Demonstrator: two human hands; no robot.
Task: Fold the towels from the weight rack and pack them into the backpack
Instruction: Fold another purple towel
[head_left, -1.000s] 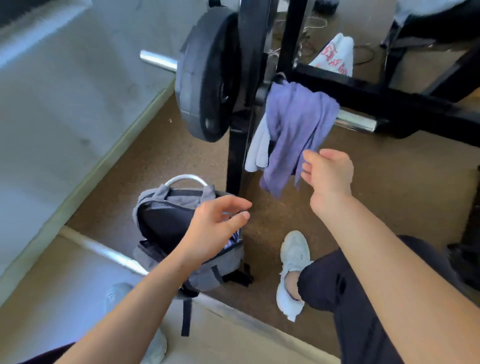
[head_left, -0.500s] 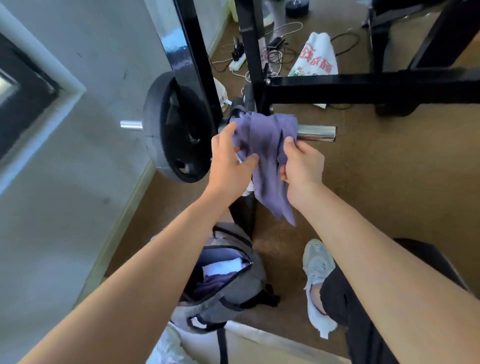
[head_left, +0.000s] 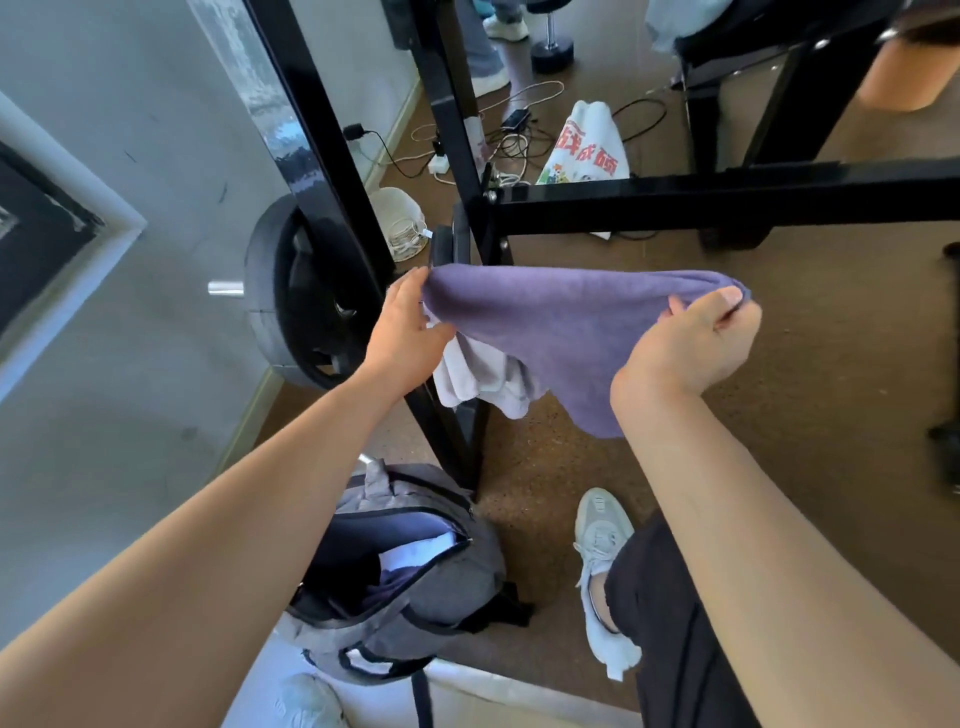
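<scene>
Weight rack (head_left: 311, 156): black gloss-painted steel, square-section uprights & crossbar, w/ a round matte rubber plate (head_left: 280, 296) on a chrome bar end. Floor (head_left: 831, 415) is brown & speckled, looks like cork or rubber mat.

Backpack (head_left: 457, 597) stands on the floor at the foot of the upright, below the L arm. Grey woven fabric, black zip trim, soft slumped shape, main compartment unzipped & gaping. Pale & purplish cloth shows inside, so prob some towels are packed already; how many, can't tell.

Purple towel (head_left: 561, 332) is held in mid-air in front of the rack, above & to the R of the backpack. It's stretched wide btw both hands, top edge taut, rest sagging to a rounded point. Fine short nap, microfibre-like, thin & limp. Not yet folded; folding looks about to start.

Pale towel (head_left: 467, 379) hangs on the rack just behind it, thicker, bunched in soft rolls. That one is left to do too.

L hand (head_left: 405, 332) holds the purple towel's L corner, fingers (head_left: 413, 291) close together along the edge, thumb under the cloth. R hand (head_left: 691, 343) pinches the other corner btw thumb & curled fingers
</scene>
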